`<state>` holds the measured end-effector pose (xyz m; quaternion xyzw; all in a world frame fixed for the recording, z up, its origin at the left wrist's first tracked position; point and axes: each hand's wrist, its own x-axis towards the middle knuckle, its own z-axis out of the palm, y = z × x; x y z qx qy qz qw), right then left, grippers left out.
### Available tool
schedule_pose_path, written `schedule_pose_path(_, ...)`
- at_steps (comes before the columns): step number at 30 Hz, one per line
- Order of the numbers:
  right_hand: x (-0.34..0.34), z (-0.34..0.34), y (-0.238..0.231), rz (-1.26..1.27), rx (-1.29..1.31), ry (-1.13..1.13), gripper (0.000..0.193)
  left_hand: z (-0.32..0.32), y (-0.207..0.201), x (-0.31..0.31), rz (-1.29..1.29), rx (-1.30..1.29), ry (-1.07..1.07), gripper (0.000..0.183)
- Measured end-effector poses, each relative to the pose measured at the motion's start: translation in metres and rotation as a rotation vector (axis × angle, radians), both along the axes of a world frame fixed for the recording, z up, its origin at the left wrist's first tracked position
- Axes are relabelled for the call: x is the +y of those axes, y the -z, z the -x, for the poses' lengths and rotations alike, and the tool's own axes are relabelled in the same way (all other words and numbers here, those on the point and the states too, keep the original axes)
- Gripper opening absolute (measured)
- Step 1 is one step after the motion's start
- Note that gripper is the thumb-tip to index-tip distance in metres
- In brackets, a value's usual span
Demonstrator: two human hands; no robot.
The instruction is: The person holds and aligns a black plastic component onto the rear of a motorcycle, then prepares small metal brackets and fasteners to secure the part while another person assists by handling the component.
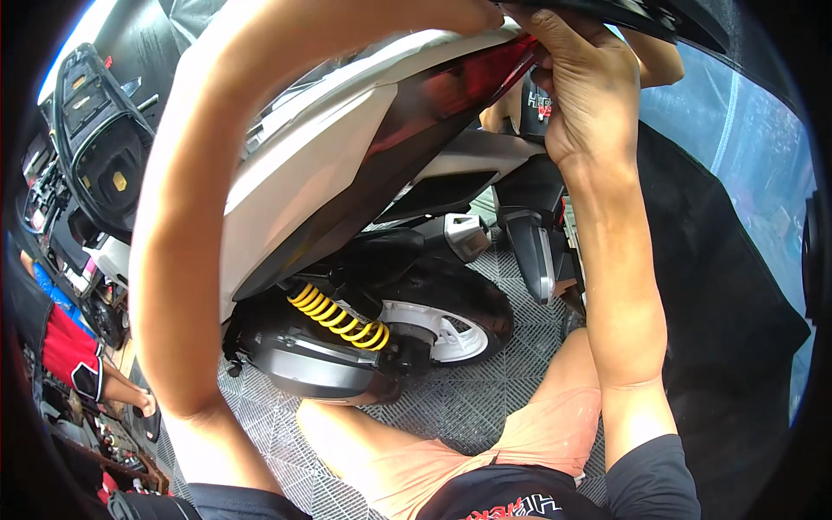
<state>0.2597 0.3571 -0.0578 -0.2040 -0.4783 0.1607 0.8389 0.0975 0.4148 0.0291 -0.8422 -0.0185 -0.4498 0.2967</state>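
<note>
Both arms reach up to the tail of a scooter with a white and dark side panel (325, 156). My right hand (594, 87) is at the rear tip of the red tail light (442, 100), its fingers curled under a black tail piece (685, 22) and its thumb raised. What they grip is hidden. My left hand (459, 13) lies at the top edge of the picture, over the tail; its fingers are mostly out of sight. Below are a yellow shock spring (338, 318) and a rear wheel with a white rim (455, 338).
A person in a dark shirt (533, 108) is behind the tail. The rear fender with a clear lamp (542, 260) hangs near my right forearm. A seat base (108, 165) stands at left, near a person in red shorts (69, 347). Grey grid tiles (451, 407) cover the floor.
</note>
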Motion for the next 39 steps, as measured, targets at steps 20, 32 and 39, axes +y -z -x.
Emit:
schedule_pose_path(20, 0.019, 0.004, 0.007, -0.127, -0.053, 0.143, 0.031, 0.029, -0.010, 0.009, -0.013, 0.103, 0.082, 0.064)
schedule_pose_path(32, 0.000, -0.019, 0.006, -0.039, -0.218, -0.020, 0.021, 0.030, -0.010, 0.014, 0.010, 0.120, 0.129, 0.066)
schedule_pose_path(39, 0.019, -0.040, 0.008, -0.008, -0.158, 0.174, 0.020, 0.033, -0.008, 0.014, 0.020, 0.125, 0.136, 0.067)
